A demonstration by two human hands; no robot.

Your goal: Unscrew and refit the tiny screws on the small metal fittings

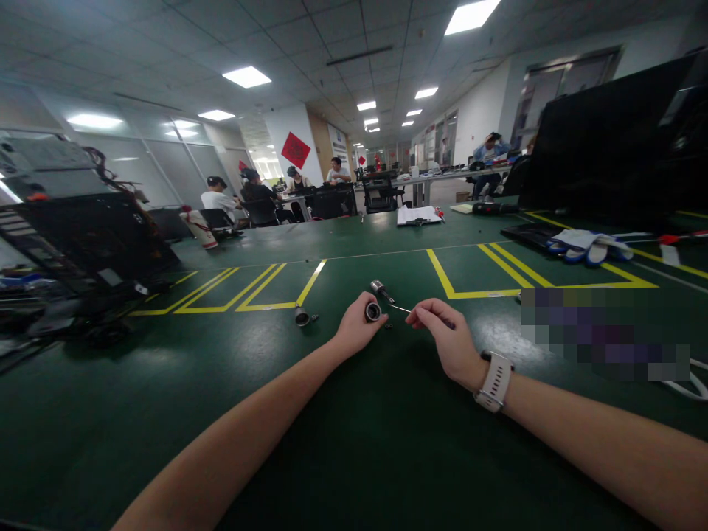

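My left hand (pixel 354 326) is closed around a short round metal sleeve (pixel 373 312), its hollow end facing me. In my right hand (pixel 442 335) is a thin screwdriver (pixel 400 309), pinched near the shaft, with its dark handle mostly hidden by the palm. The shaft points left, its tip just right of the sleeve and close to a metal connector piece (pixel 378 288) beyond my left hand. Another metal sleeve (pixel 302 316) stands on the table to the left, beside a small metal bit (pixel 315 318). Tiny dark parts (pixel 389 326) lie between my hands.
Yellow tape marks cross the green table (pixel 265 413). Blue-and-white gloves (pixel 589 245) lie to the right, near a big black screen (pixel 613 140). A clipboard (pixel 419 215) is at the far edge. Dark equipment (pixel 94 243) stands left. Several people sit in the background.
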